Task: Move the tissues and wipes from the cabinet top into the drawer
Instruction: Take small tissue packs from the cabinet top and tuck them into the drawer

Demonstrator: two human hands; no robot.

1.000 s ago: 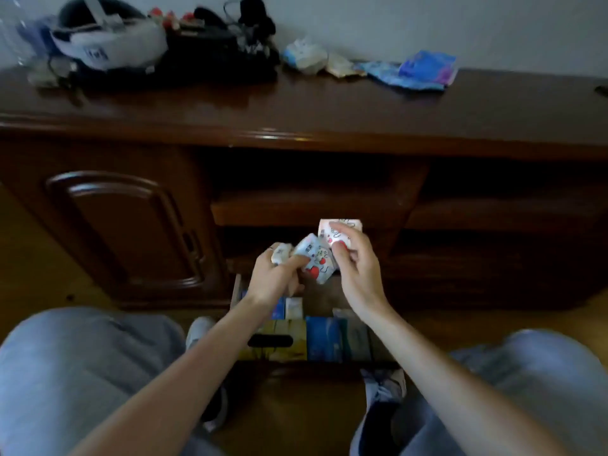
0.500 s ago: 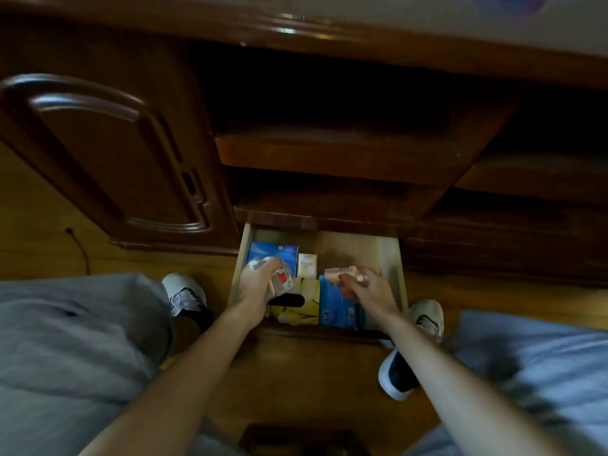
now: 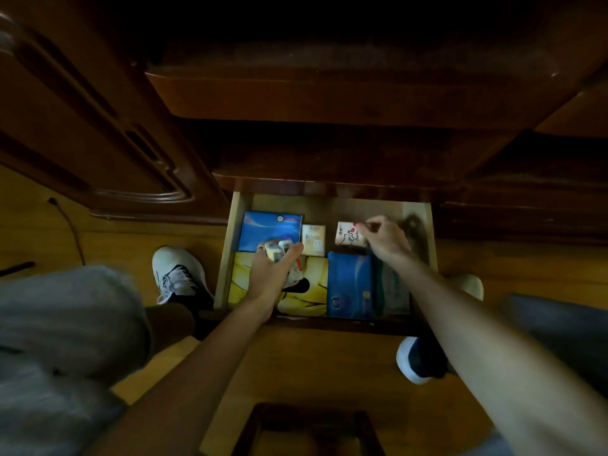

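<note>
Both hands have dropped into the drawer (image 3: 418, 209) since earlier. Right hand (image 3: 385, 240) pinches a soft, light tissue pack (image 3: 347, 234) by its edge, near the back; left hand (image 3: 271, 274) clutches small wipe packets (image 3: 279, 250). Crushable; grip flat faces.

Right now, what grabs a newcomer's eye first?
The open drawer at centre, packed with bright packs: a blue pack at its back left, a yellow one in front. Both hands are inside it: the left hand grips small packets, and the right hand pinches a white packet toward the back.
</note>
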